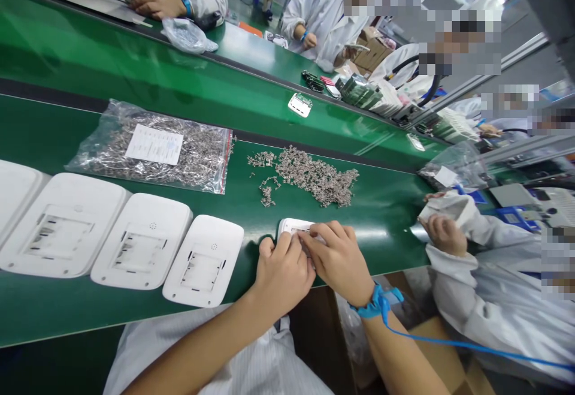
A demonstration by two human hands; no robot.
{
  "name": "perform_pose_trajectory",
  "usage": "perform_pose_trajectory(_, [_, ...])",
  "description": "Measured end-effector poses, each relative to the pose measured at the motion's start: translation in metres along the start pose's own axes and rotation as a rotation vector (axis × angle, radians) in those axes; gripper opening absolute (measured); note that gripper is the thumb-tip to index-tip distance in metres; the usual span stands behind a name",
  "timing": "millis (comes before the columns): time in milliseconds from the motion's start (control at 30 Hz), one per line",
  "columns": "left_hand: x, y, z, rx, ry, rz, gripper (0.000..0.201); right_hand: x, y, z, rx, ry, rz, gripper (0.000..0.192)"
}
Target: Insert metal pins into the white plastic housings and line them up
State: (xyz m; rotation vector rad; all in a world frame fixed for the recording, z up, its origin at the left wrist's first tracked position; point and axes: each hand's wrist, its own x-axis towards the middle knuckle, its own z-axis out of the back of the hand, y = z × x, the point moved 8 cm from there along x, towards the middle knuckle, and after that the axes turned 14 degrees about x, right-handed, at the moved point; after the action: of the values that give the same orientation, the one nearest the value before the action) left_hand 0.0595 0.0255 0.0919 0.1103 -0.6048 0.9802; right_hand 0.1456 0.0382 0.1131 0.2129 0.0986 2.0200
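Left hand and right hand both closed around a small white casing at the near edge of the green belt, fingers curled over it (casing mostly hidden). Loose pile of metal contacts lies just beyond; three more white casings sit in a row to the left.

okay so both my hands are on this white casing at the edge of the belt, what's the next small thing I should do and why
Probably reach the right hand forward to the loose pile of metal contacts and pick one. Both hands, left hand too, rest on the white casing, and no spare contact shows in the fingers, though they hide much of it. The pile lies just beyond on the green belt.
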Motion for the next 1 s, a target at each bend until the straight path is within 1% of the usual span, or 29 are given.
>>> perform_pose_trajectory(100, [-0.001, -0.001, -0.002, 0.003, -0.010, 0.003, 0.013, 0.000, 0.003, 0.001, -0.028, -0.028, -0.007, 0.030])
perform_pose_trajectory(200, [-0.002, -0.005, -0.001, 0.001, -0.042, -0.036, 0.015, -0.005, 0.002, 0.005, -0.108, -0.113, -0.015, 0.035])
perform_pose_trajectory(300, [-0.007, -0.014, 0.005, -0.007, -0.071, -0.142, 0.015, -0.012, -0.003, 0.011, -0.209, -0.228, -0.028, 0.038])
perform_pose_trajectory(400, [-0.016, -0.019, 0.011, -0.002, -0.051, -0.250, 0.020, -0.015, -0.006, 0.015, -0.252, -0.326, -0.023, 0.044])
perform_pose_trajectory(500, [-0.031, -0.022, 0.022, 0.007, -0.019, -0.371, 0.025, -0.013, -0.005, 0.018, -0.197, -0.443, 0.007, 0.043])
perform_pose_trajectory(567, [-0.042, -0.020, 0.029, 0.049, 0.019, -0.407, 0.024, -0.012, -0.008, 0.019, -0.110, -0.552, 0.003, 0.038])
perform_pose_trajectory(600, [-0.048, -0.017, 0.033, 0.081, 0.042, -0.402, 0.024, -0.012, -0.013, 0.019, -0.062, -0.617, -0.020, 0.035])
perform_pose_trajectory(667, [-0.059, -0.010, 0.040, 0.152, 0.073, -0.355, 0.028, -0.014, -0.028, 0.015, 0.036, -0.749, -0.116, 0.027])
perform_pose_trajectory(700, [-0.065, -0.007, 0.044, 0.181, 0.080, -0.326, 0.031, -0.015, -0.038, 0.011, 0.089, -0.796, -0.178, 0.024])
perform_pose_trajectory(767, [-0.074, -0.001, 0.049, 0.226, 0.091, -0.257, 0.036, -0.018, -0.057, -0.001, 0.199, -0.839, -0.295, 0.022])
perform_pose_trajectory(833, [-0.082, 0.004, 0.051, 0.270, 0.109, -0.186, 0.040, -0.020, -0.070, -0.010, 0.287, -0.847, -0.366, 0.023])
perform_pose_trajectory(867, [-0.084, 0.006, 0.051, 0.293, 0.124, -0.156, 0.041, -0.020, -0.073, -0.013, 0.316, -0.845, -0.376, 0.023])
perform_pose_trajectory(933, [-0.086, 0.010, 0.050, 0.328, 0.138, -0.110, 0.044, -0.017, -0.073, -0.014, 0.344, -0.820, -0.342, 0.021])
perform_pose_trajectory(1000, [-0.087, 0.012, 0.051, 0.341, 0.123, -0.075, 0.046, -0.005, -0.063, -0.014, 0.365, -0.726, -0.241, 0.016])
